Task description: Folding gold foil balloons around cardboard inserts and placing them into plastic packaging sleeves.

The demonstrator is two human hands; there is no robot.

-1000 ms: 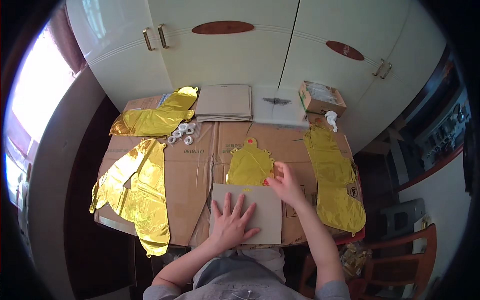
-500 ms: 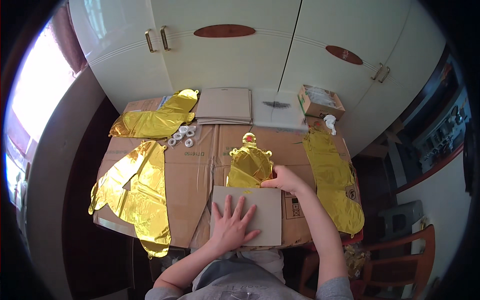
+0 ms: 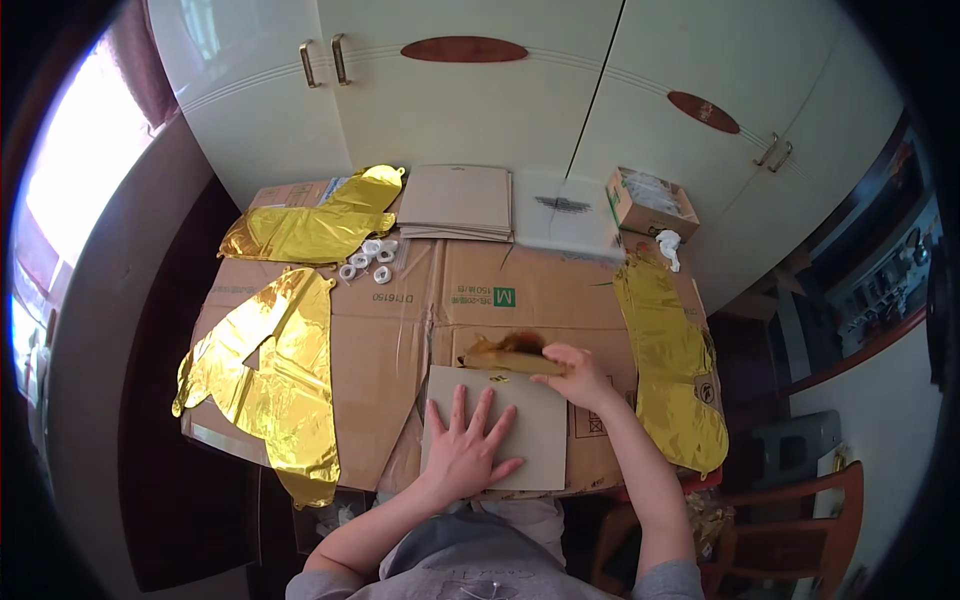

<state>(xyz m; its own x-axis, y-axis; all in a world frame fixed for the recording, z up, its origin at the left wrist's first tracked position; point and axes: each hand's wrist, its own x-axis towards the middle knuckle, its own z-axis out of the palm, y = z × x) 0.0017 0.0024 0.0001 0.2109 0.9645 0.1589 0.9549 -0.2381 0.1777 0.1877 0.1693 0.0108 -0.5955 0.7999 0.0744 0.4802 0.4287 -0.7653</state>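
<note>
Fingers spread, my left hand (image 3: 464, 450) lies flat on a grey-brown cardboard sheet (image 3: 538, 450) near the front edge of the table. At the sheet's far edge, my right hand (image 3: 576, 380) is closed on the right side of a gold foil balloon (image 3: 512, 360). The foil is raised and bent, its upper part blurred by motion and orange-brown in shade. A small yellow bit of it (image 3: 499, 379) shows on the sheet near that edge. How far the foil runs around or under the cardboard is hidden.
Flat gold foil balloons lie at the left (image 3: 300, 390), back left (image 3: 300, 232) and right (image 3: 665, 370). White ribbon rolls (image 3: 383, 274), stacked cardboard sheets (image 3: 455, 205), a clear plastic sheet (image 3: 570, 225) and an open box (image 3: 655, 210) line the back. A wooden chair (image 3: 780, 535) stands right.
The foil lay flat beyond the cardboard sheet; my right hand has lifted it and bent its far part toward me. My left hand stays pressed on the sheet.
</note>
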